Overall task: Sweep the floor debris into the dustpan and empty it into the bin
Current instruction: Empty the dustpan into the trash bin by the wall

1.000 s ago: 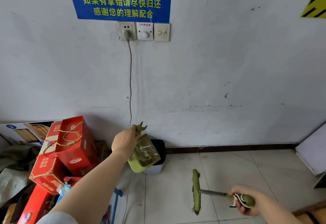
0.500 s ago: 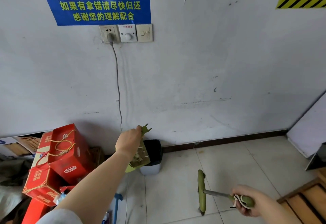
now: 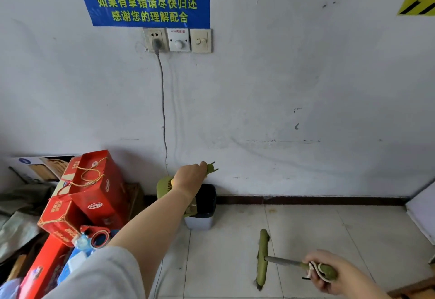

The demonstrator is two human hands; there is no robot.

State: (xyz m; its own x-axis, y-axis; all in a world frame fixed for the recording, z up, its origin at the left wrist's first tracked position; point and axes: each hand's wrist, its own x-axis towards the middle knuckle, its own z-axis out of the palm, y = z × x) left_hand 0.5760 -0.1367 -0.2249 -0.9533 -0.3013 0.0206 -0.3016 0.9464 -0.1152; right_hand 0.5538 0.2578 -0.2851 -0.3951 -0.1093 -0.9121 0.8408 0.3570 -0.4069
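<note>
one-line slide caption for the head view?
Left hand tips green plastic dustpan over black-lined bin; right hand holds green broom.

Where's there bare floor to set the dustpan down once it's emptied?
Free: the tiles between the bin and the broom, and the stretch right of the broom, along the baseboard. Crowded: left of the bin, red boxes and clutter fill the corner.
</note>
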